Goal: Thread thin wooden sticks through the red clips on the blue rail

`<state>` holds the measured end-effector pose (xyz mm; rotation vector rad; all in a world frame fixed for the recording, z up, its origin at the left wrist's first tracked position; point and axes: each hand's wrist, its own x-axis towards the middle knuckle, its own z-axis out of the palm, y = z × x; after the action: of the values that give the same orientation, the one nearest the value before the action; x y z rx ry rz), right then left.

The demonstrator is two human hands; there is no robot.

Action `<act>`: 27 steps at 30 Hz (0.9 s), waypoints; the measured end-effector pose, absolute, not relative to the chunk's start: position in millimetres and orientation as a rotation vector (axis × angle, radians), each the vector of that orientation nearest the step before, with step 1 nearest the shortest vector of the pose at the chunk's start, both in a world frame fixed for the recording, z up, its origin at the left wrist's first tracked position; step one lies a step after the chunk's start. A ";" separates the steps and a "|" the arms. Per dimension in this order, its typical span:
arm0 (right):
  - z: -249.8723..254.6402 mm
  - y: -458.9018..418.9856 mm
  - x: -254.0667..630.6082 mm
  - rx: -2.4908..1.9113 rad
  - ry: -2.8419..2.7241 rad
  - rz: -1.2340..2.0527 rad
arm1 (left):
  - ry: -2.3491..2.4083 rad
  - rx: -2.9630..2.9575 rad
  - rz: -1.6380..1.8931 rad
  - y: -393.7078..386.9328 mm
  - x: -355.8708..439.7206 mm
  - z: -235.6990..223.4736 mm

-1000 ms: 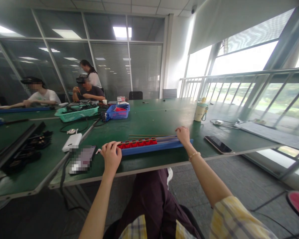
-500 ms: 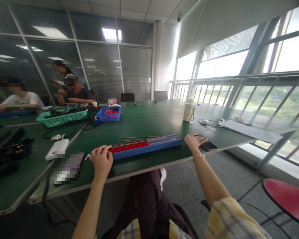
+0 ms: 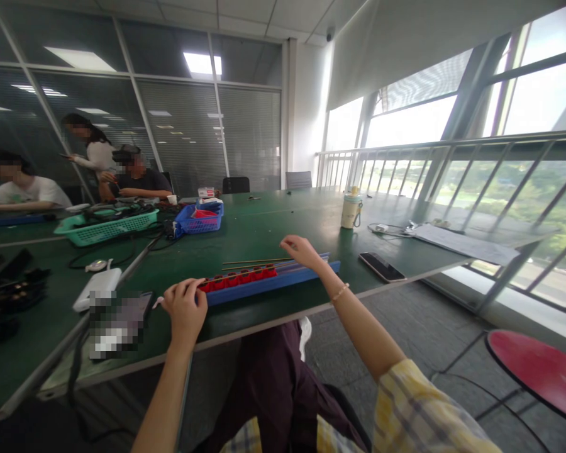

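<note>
A long blue channel-shaped tray lies near the table's front edge. In its left part sits a red strip with several dark round spots along its top. My left hand is closed round the left end of the tray, covering that end. My right hand hovers over the tray's right part with fingers loosely bent and nothing visible in them. Two thin rods lie just behind the tray, their right ends running towards my right hand. To the right of the tray rests a dark phone.
A pale bottle stands behind the phone, near a white cable and papers. At left are a white box, another phone, a green basket and a blue basket. Several people are beyond the baskets.
My right hand has left the phone and moved left over the tray. My left hand stays on the tray's left end. The view has shifted slightly.
</note>
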<state>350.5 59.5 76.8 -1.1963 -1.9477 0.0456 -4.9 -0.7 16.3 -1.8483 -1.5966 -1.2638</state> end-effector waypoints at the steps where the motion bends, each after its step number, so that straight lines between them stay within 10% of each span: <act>1: 77.3 54.2 342.0 -1.164 -2.004 0.090 | -1.597 -1.848 -1.265 -0.9 -4.6 16.6; 27: 18.3 10.0 347.8 -1.359 -1.502 -0.547 | -1.555 -1.850 -1.284 0.4 -4.4 14.5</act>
<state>347.8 10.0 18.3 -1.3594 -1.5022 -0.5466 -4.4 0.4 14.5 -1.8499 -1.5551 -1.2842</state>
